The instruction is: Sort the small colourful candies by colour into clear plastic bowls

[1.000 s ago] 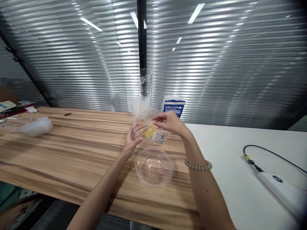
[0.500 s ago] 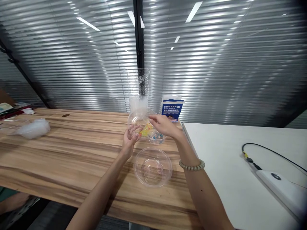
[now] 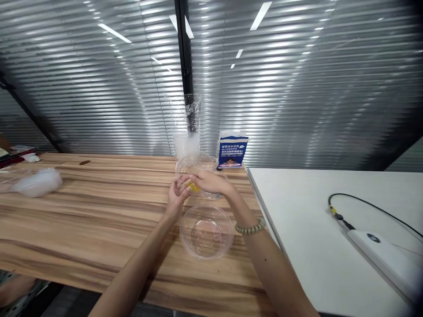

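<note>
My left hand (image 3: 176,196) grips the near left side of a clear plastic bowl (image 3: 194,163), which is tilted toward me over the table. Small yellow pieces (image 3: 194,186) lie in it. My right hand (image 3: 209,181), with a beaded bracelet at the wrist, reaches into this bowl. Its fingers are drawn together by the yellow pieces and the left fingertips; what they pinch, if anything, is hidden. Partly behind the right hand stands another clear bowl (image 3: 214,196) with a little blue showing. Nearer to me, a larger clear bowl (image 3: 206,233) sits on the wooden table.
A clear bag of translucent cups (image 3: 186,143) stands at the back, beside a blue printed packet (image 3: 233,152). More bagged cups (image 3: 39,181) lie at left. A white device (image 3: 380,246) with a black cable rests on the white table (image 3: 297,211). Another person's arm (image 3: 16,288) shows lower left.
My right hand has moved left from the bowl's right rim to the yellow pieces, near the left fingers. The left hand still holds the bowl. The view has shifted slightly.
</note>
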Motion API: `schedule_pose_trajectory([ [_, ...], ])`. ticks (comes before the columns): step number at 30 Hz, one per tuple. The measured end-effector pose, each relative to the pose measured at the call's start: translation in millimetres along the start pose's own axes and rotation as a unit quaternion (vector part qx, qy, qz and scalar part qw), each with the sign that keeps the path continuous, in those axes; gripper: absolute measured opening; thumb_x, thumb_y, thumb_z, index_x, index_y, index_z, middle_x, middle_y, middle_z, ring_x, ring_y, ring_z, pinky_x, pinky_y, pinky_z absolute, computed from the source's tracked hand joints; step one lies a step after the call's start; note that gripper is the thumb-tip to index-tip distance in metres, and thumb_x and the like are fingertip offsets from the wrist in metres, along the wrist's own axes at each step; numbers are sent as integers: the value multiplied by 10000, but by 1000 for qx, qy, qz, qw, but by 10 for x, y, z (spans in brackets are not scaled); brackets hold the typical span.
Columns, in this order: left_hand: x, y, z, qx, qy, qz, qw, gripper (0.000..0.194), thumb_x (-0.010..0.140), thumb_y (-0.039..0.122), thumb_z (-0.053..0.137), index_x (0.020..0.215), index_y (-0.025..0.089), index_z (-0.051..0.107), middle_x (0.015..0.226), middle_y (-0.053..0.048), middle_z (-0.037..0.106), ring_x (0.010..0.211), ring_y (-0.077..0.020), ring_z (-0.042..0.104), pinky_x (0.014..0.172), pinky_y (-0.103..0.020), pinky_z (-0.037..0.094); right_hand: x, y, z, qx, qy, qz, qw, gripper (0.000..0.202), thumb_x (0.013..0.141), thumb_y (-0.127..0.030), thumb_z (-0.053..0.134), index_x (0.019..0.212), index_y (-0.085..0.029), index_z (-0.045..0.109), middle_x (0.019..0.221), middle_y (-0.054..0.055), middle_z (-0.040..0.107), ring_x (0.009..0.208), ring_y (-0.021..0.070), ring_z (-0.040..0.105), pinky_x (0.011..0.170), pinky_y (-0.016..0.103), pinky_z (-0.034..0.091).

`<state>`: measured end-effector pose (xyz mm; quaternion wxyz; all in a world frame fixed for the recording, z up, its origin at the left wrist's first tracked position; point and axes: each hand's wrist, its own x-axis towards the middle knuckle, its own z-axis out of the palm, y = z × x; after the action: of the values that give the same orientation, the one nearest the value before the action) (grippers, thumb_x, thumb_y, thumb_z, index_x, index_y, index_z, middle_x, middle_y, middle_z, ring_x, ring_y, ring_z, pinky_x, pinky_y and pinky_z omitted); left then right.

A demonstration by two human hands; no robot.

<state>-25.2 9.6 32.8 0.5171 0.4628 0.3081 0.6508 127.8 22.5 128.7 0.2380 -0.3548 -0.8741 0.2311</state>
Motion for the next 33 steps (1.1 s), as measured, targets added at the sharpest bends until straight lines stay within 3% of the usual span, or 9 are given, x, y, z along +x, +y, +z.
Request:
schedule_pose_trajectory([
  [5,17,10,-45,-15,-29,-39,999,681,630,448,791,1201,216,502,1301,-121,553,1145,-271,573,860,-355,511,-30,-76,-107,100,46,-4,994,297,958,-238,392,768,-132,594,851,61,656,803,156,603,750,283,492],
  [10,22,17,-75,-28,-61,-16,998,690,660,454,767,1247,242,472,1323,-120,551,1184,-280,552,881,-375,509,-63,14,-248,261,242,11,935,224,909,-321,489,964,-142,613,907,77,665,810,152,642,718,277,542],
  [13,24,43,-82,-40,-82,-4,996,718,664,462,762,1288,270,463,1397,-110,490,1224,-283,522,925,-385,492,-57,126,-290,240,335,19,911,274,861,-368,532,1005,-151,616,857,61,657,717,144,618,625,268,532],
  [18,1,98,-56,-65,-117,-4,991,808,642,427,791,1349,301,420,1404,-100,484,1245,-286,508,994,-399,454,-84,89,-311,179,403,-14,897,250,835,-309,564,1021,-154,629,875,64,638,763,152,590,647,268,507],
  [21,-8,104,-39,-67,-117,-5,991,828,641,422,796,1361,298,406,1394,-106,494,1263,-291,491,1023,-418,432,-146,-56,-334,134,344,-66,927,167,837,-249,578,955,-163,659,904,61,647,807,154,593,664,255,496],
  [25,11,58,-63,-62,-104,-7,993,801,652,433,788,1349,285,424,1359,-99,523,1245,-269,509,1021,-403,430,-167,-151,-290,6,135,-106,985,137,827,-108,581,852,-165,703,872,42,678,796,144,597,700,248,464],
  [29,34,14,-107,-47,-85,-15,995,822,630,441,798,1347,280,429,1298,-90,568,1156,-243,573,959,-363,469,-89,-61,-147,-107,31,-64,992,165,778,-39,616,834,-154,720,848,56,686,781,159,586,715,259,427],
  [33,33,28,-103,-52,-78,-18,995,815,615,440,807,1329,280,449,1277,-87,589,1110,-239,598,917,-346,490,-35,45,-67,-131,-3,-37,991,189,745,-6,612,788,-155,719,785,52,684,739,156,582,688,244,409],
])
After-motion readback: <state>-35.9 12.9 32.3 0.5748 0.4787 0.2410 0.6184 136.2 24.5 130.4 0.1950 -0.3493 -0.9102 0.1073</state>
